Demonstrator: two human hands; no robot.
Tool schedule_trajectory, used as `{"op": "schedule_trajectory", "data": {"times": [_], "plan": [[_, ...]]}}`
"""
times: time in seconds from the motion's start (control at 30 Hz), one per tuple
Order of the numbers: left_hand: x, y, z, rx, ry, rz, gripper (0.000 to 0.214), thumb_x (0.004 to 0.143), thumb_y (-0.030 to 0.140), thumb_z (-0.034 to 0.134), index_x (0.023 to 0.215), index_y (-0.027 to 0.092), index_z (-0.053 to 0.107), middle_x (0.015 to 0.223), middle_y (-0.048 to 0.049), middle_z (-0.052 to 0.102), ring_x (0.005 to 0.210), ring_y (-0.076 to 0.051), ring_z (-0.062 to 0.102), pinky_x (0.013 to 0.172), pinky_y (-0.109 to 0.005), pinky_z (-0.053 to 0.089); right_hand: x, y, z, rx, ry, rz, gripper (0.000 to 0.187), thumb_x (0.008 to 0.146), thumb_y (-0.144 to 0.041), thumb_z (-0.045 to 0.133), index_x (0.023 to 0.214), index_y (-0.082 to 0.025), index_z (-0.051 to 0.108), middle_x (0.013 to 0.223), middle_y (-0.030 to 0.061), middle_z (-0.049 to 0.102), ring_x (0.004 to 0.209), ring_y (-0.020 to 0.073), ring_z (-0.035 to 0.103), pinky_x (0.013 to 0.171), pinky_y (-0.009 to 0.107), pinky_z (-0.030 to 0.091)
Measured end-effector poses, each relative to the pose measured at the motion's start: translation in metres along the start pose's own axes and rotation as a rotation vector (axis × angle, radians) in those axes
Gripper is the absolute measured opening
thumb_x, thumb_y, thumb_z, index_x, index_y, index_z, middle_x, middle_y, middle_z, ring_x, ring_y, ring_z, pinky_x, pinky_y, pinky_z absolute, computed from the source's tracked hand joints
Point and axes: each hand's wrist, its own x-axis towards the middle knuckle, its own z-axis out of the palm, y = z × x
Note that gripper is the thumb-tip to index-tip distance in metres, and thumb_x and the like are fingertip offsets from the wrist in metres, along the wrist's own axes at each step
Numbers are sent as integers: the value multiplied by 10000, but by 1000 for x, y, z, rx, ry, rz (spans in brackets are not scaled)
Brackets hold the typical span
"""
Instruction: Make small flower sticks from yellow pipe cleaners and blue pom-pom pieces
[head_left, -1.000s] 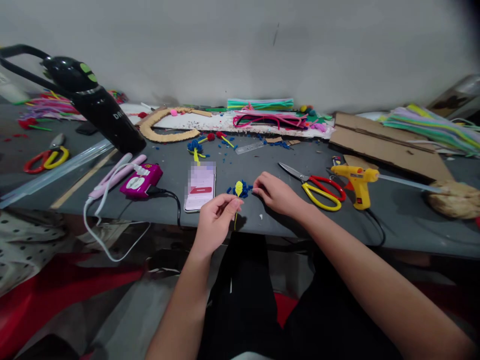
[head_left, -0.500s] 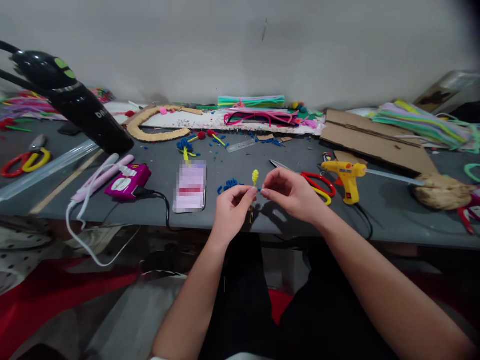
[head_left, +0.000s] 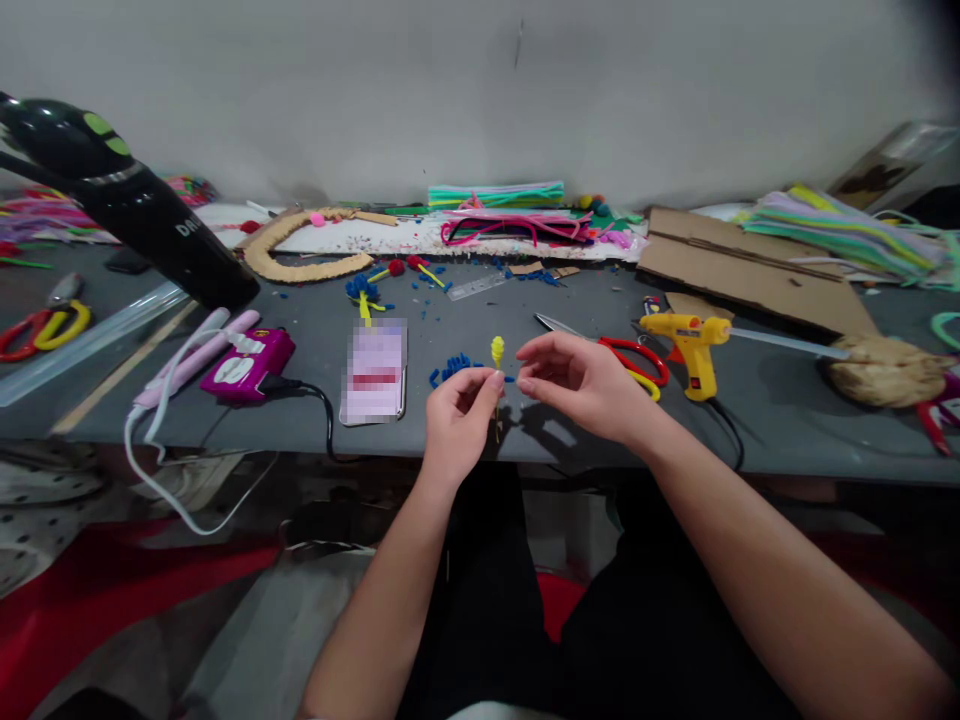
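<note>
My left hand [head_left: 466, 412] is closed, thumb and forefinger pinching a yellow pipe-cleaner flower stem [head_left: 497, 352]. Its coiled yellow top stands upright above the fingertips and a thin end hangs below them. A small blue piece [head_left: 509, 379] sticks out to the right of the pinch. Just beside it my right hand [head_left: 581, 385] is open, thumb and forefinger apart with nothing visible between them. Behind my left hand lies a pile of short blue pipe-cleaner pieces [head_left: 456, 368]. Scissors [head_left: 634, 360] with red and yellow handles rest behind my right hand.
A yellow hot glue gun [head_left: 688, 345] stands to the right, near cardboard [head_left: 757, 270]. A phone [head_left: 373, 370], a purple box [head_left: 251, 365] with cables and a tilted black bottle [head_left: 161, 215] are on the left. Pipe-cleaner bundles [head_left: 495, 194] lie along the wall.
My right fingertips have drawn slightly apart from the blue piece and spread a little. The view has shifted slightly; my left hand keeps its pinch on the stem.
</note>
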Motion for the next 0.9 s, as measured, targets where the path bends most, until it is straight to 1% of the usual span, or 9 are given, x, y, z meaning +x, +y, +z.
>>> {"op": "schedule_trajectory", "data": {"times": [0.1,0.17,0.27,0.37,0.5,0.73,0.9], "plan": [[-1,-2,0,1,51,27,254,834,411,684,845,157,697,740,-22,677,599,-96,558,563,-214,440,-1,-1,-1,-76,-20,25,277,825,-360,694,1033,-183,643,940,63,692,847,180,656,760,314,542],[-2,-2,0,11,65,49,245,843,404,677,854,160,696,750,-22,679,618,-99,567,573,-213,442,-1,-3,1,-129,-25,33,251,836,-378,680,984,-176,669,900,56,698,793,167,641,700,290,525],[-4,-3,1,22,66,67,231,845,394,679,866,164,694,753,-20,678,646,-104,579,581,-209,443,-1,-5,8,-172,1,11,231,862,-389,649,935,-173,686,846,40,696,716,143,605,643,268,489],[-5,-3,1,30,54,69,240,843,403,678,869,165,689,751,-20,676,650,-110,580,585,-211,442,1,-5,15,-181,42,-4,218,875,-383,633,894,-171,682,808,30,680,688,133,578,626,261,465],[-4,-3,1,47,33,72,253,856,414,658,861,161,670,731,-12,646,624,-104,549,578,-211,432,2,-2,18,-169,57,-9,212,885,-376,620,888,-169,661,806,28,661,698,132,569,627,254,452],[-4,-5,-1,84,-30,103,253,883,405,623,848,155,634,708,4,588,604,-90,496,572,-200,407,2,-1,18,-189,22,-11,180,913,-334,581,888,-160,621,782,15,604,678,120,527,590,239,419],[-3,-4,-2,41,-61,76,254,862,396,649,816,146,630,680,10,581,576,-78,485,547,-194,400,2,-1,19,-172,0,-15,186,913,-339,584,890,-156,608,772,8,582,663,114,503,574,238,404]]}}
